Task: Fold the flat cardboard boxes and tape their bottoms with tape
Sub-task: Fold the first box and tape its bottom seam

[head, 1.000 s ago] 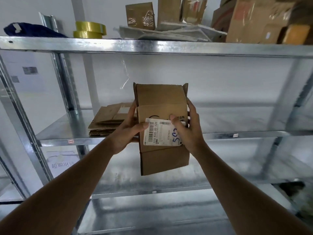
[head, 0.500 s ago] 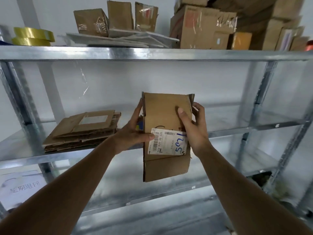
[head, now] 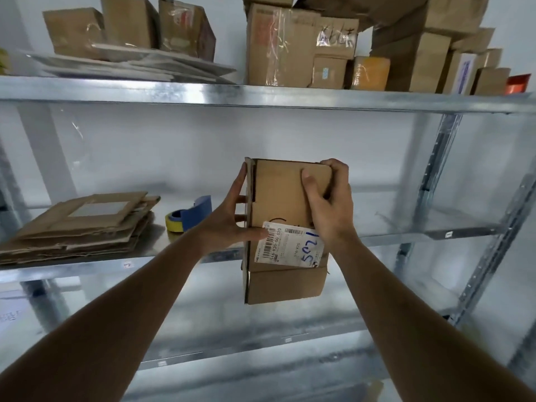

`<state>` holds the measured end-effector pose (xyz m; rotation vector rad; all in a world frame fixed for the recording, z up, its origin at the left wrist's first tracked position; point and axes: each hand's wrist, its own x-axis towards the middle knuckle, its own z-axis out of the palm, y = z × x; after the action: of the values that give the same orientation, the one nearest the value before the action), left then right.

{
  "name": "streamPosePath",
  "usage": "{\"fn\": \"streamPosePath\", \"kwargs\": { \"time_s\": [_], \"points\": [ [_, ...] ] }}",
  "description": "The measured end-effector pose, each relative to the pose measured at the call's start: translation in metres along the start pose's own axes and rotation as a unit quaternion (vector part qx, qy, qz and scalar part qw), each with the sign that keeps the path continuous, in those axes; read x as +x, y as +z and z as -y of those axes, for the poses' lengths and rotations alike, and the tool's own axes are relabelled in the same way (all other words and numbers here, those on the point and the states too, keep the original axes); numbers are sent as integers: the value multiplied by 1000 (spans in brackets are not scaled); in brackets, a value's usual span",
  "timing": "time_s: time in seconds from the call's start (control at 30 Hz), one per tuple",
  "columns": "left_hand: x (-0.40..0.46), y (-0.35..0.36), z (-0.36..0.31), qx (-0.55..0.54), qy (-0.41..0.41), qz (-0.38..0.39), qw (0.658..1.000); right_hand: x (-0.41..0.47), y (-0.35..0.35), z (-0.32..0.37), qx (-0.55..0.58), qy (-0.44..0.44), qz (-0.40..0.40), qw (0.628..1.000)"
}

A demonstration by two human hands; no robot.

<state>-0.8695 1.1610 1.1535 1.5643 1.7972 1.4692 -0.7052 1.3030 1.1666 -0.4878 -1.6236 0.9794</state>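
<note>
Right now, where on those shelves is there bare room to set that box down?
The middle shelf is bare right of the box, out to the right upright. Left of it sit the tape dispenser and flat cardboard stack. The top shelf is crowded.

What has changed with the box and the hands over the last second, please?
The right hand slid up from the white label to the top right corner of the cardboard box, fingers curled over its edge and thumb pressing a flap down. The view swung right, bringing a blue tape dispenser into sight. The left hand still grips the box's left side; the flat cardboard stack stays on the shelf.
</note>
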Motion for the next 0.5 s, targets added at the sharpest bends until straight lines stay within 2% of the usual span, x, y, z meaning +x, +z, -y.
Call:
{"fn": "streamPosePath", "kwargs": {
  "time_s": [0.2, 0.37, 0.5],
  "points": [
    [39, 14, 14, -36, -45, 8, 998, 24, -22, -24, 97, -33, 78, 992],
    [75, 16, 20, -4, -24, 33, 999, 49, -20, -44, 109, -33, 60, 992],
    [102, 16, 28, 6, 30, 20, 999, 66, -14, -54, 87, -54, 41, 994]
  ]
}}
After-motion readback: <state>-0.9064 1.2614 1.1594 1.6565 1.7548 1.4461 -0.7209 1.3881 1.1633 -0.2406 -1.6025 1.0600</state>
